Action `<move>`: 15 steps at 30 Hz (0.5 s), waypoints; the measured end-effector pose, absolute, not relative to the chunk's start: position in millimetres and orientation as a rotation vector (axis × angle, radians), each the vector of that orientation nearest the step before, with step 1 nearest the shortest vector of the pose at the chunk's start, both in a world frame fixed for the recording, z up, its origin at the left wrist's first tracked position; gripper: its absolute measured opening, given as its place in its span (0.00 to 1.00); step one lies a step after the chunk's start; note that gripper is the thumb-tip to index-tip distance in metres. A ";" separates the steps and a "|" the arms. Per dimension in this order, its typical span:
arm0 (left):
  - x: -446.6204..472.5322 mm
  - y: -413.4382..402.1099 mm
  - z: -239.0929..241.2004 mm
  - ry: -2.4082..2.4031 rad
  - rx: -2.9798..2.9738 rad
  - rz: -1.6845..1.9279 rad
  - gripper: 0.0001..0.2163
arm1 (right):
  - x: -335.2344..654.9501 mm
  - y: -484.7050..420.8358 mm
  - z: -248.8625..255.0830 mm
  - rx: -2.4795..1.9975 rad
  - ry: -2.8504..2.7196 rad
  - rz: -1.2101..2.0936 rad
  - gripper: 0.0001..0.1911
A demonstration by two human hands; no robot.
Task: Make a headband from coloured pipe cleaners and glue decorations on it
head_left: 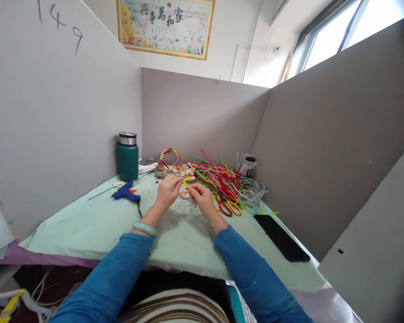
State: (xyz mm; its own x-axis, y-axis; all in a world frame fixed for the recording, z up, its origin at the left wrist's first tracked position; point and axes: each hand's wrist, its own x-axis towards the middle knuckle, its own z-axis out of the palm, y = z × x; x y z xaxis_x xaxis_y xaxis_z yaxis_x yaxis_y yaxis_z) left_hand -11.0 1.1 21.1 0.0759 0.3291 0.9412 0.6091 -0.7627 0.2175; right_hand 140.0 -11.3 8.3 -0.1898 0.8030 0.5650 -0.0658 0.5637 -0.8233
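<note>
Yellow stem (187, 181) pinched over the cloth (182, 253)

The stem is held over the middle of the cloth, in front of the tray (160, 174). Its upper part is gripped by the left hand (169, 193), with thumb and fingers closed on it. Its lower end is pinched by the fingertips of the right hand (202, 196), which are brought close to those of the left. An orange piece (184, 193) is seen just below; whether it is touched by the right fingers cannot be told. A bangle (144, 229) is worn on the left wrist, and both forearms are covered by blue sleeves (256, 269).

Beyond the hands, the tray is filled with small mixed pieces, and a multicoloured hoop (169, 150) is stood upright by it. To the right, a tangled pile (218, 177) of coloured stems is spread, with a red loop (226, 209) and a yellow loop (236, 209) at its near edge. Beside the pile, a grey coil (256, 193) is laid, and nearer, a black slab (283, 237) is placed flat. To the left, a blue glue gun (125, 192) is laid on its side, with a green flask (128, 159) stood upright behind it. Dark specks are scattered beneath the hands.
</note>
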 end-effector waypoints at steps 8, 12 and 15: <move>-11.0 9.9 11.1 -1.020 -2.222 -1.524 0.09 | 146.4 -13.5 4.4 -0.708 -1.856 0.235 0.10; -9.7 10.0 8.4 -1.018 -2.385 -1.360 0.09 | 151.3 -12.6 8.3 -0.726 -1.797 0.124 0.11; -7.9 6.6 9.6 -0.995 -2.474 -1.372 0.09 | 155.6 -5.1 9.1 -0.816 -1.676 0.145 0.12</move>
State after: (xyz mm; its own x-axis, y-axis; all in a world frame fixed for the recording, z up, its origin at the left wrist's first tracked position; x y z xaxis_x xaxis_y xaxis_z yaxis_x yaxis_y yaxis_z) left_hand -7.9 6.6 9.6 0.3646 0.4793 0.7983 0.6098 -0.7708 0.1843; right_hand 155.6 -5.1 9.1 -0.0477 0.5805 0.8128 0.4326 0.7455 -0.5071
